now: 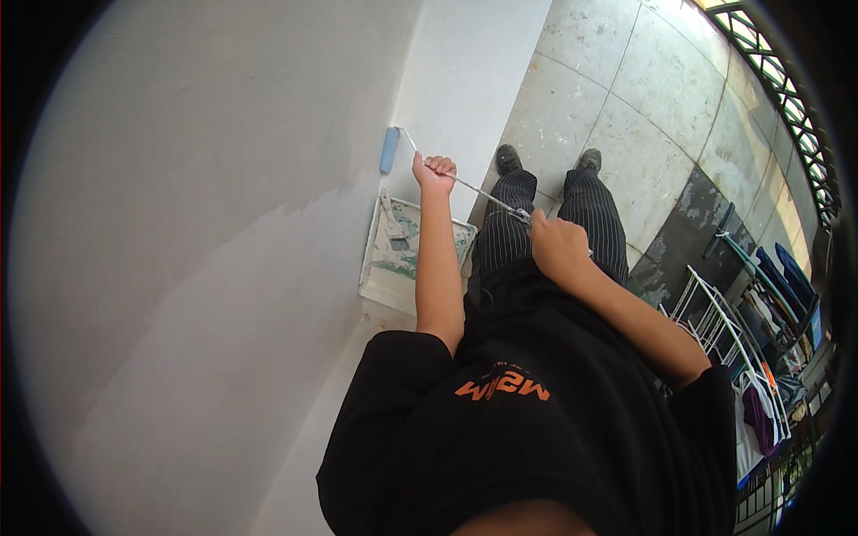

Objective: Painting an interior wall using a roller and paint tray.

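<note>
A paint roller with a blue sleeve (390, 150) is at the left, by the wall (223, 170); whether it presses on the wall I cannot tell. Its thin metal rod (490, 194) runs slantwise across in front of me to the right. My left hand (435, 171) is closed round the rod near the roller end. Farther down, my right hand (559, 243) grips the other end at waist height, hiding the end of the handle. Beside my left forearm, a white paint tray (365, 270) smeared with green and grey rests on the white ledge (465, 85).
Part of the wall is a paler shade, with an uneven border. My shoes (508, 159) stand on grey floor tiles (639, 134). To the right are a white drying rack (706, 304) with clothes and a dark metal railing (776, 71).
</note>
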